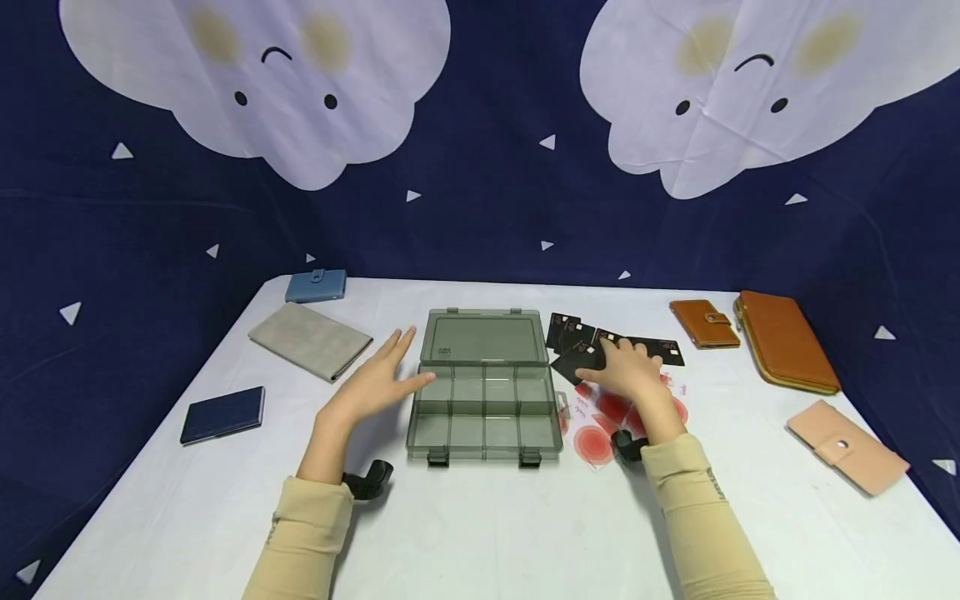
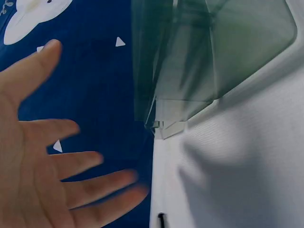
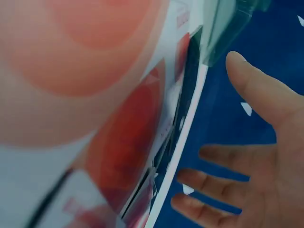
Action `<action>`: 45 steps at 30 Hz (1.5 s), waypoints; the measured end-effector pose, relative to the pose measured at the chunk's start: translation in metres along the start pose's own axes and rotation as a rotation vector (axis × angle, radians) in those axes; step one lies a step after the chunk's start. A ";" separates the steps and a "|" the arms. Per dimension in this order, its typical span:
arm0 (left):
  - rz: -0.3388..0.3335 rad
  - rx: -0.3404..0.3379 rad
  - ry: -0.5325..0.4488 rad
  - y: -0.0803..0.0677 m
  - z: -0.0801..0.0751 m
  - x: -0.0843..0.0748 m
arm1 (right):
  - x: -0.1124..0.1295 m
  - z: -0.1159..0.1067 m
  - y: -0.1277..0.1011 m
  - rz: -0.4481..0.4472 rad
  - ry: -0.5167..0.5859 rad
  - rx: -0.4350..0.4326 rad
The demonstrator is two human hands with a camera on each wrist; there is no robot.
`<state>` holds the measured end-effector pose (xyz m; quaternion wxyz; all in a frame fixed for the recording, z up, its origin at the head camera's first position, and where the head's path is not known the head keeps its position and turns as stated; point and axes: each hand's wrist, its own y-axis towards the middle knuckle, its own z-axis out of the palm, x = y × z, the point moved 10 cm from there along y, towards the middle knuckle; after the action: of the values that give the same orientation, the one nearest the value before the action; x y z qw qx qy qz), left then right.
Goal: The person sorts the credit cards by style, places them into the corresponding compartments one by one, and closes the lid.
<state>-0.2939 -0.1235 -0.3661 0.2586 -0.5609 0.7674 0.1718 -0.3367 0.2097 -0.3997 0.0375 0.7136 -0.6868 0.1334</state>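
Observation:
A translucent grey-green compartment box [image 1: 484,431] sits mid-table with its lid [image 1: 486,337] tipped back. Left of it hovers my left hand [image 1: 375,385], fingers spread and holding nothing; the left wrist view shows the same bare hand [image 2: 57,166] beside the box [image 2: 190,52]. To the box's right, my right hand [image 1: 628,372] hangs over several black cards [image 1: 577,360] and red-and-white printed cards [image 1: 594,446]. Nothing lies in its fingers in the right wrist view, where the hand [image 3: 256,171] is apart from the red-printed cards [image 3: 128,133]. In the head view it partly hides the cards.
At the left lie a blue card holder [image 1: 315,286], a grey wallet [image 1: 310,340] and a navy wallet [image 1: 222,415]. Along the right are a small brown wallet [image 1: 705,323], a large brown zip wallet [image 1: 787,342] and a pink wallet [image 1: 847,446]. A dark blue curtain [image 1: 495,225] hangs behind.

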 end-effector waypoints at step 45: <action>-0.184 0.382 -0.817 -0.005 0.064 0.046 | 0.025 -0.023 0.043 -0.077 0.905 -0.020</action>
<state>-0.2869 -0.1246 -0.4447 0.6530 -0.4552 0.5676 0.2104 -0.3818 0.1885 -0.3770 0.3460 0.6079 -0.5755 0.4237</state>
